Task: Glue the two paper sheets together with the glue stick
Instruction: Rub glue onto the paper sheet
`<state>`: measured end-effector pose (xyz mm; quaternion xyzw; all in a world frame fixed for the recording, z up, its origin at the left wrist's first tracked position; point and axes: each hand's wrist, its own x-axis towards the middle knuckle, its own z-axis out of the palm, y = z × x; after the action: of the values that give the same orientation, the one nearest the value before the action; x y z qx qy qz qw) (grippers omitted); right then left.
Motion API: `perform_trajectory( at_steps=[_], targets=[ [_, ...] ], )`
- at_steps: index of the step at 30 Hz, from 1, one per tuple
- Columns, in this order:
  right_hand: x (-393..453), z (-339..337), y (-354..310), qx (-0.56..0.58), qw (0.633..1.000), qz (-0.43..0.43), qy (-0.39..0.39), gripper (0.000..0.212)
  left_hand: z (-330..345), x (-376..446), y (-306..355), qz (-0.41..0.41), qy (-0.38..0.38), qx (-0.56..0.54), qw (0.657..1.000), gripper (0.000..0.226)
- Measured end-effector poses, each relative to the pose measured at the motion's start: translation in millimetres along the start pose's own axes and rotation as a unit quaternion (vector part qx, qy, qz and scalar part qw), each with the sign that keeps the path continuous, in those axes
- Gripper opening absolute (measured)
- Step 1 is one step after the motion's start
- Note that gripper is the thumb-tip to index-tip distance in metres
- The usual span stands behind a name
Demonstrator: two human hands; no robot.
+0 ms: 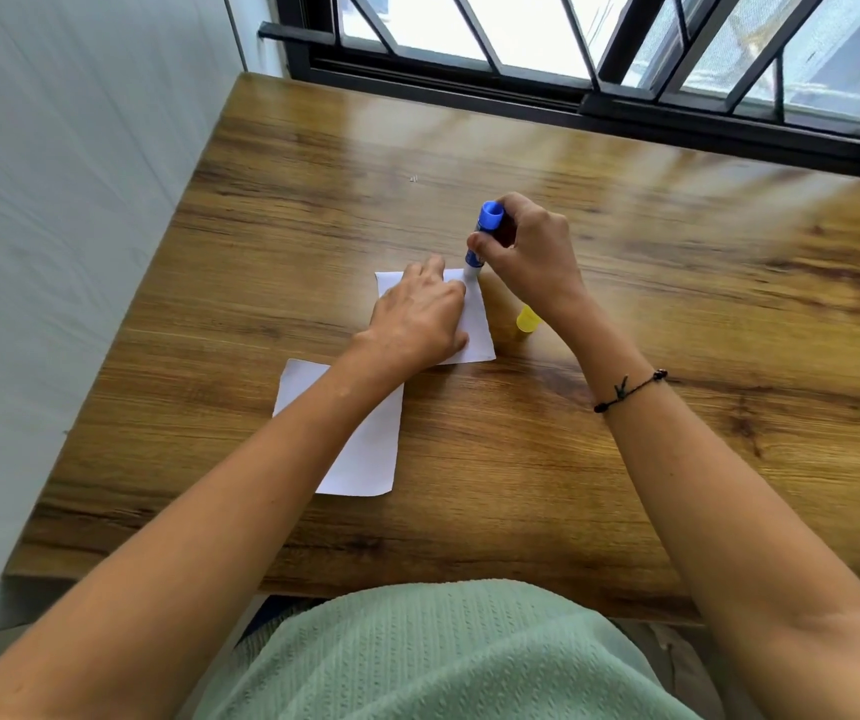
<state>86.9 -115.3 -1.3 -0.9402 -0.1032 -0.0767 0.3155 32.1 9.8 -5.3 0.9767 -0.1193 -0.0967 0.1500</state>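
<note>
The glue stick [481,239] is gripped upright, slightly tilted, in the right hand [532,257]; fingers are curled round the blue barrel, thumb on its near side, blue base sticking up above the fist. Its whitish tip is pressed onto the far right corner of the far paper sheet [474,324]. That sheet is pinned flat on the wooden table [625,459] by the left hand [417,317], palm down, fingers straight and spread across the paper, nothing grasped. The left fingertips [435,265] are seen just beside the glue tip, to its left; contact between them cannot be told. The near paper sheet [365,454] is laid closer to the body, partly hidden under the left forearm, its far corner close to the first sheet; overlap cannot be told. A yellow cap [527,318] is seen on the table right of the far sheet, beside the right wrist. A dark cord bracelet [628,391] is worn on the right forearm.
</note>
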Motion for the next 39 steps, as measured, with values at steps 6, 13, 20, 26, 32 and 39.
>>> perform_trajectory(
  at_steps=[6,13,20,26,32,39],
  targets=[
    [-2,-2,0,-0.010,1.000,-0.002,-0.012,0.025,1,0,-1,0.000,0.002,-0.004,1.000,0.048],
    [-11,-7,-1,-0.028,0.999,-0.018,-0.027,0.030,1,0,0,-0.002,0.004,-0.011,1.000,0.044],
    [-26,-10,-3,-0.027,0.999,-0.016,-0.025,0.029,2,0,1,-0.004,0.002,-0.012,1.000,0.041],
    [-37,-14,-3,-0.026,0.999,-0.007,-0.035,0.028,2,2,-1,-0.005,0.001,-0.016,1.000,0.040],
    [-51,-19,-4,-0.016,0.999,-0.003,-0.044,0.026,4,3,0,-0.007,0.002,-0.011,1.000,0.041],
    [-67,-23,-7,-0.006,0.999,0.004,-0.050,0.022,4,4,0,-0.006,0.002,-0.013,1.000,0.040]
  ],
)
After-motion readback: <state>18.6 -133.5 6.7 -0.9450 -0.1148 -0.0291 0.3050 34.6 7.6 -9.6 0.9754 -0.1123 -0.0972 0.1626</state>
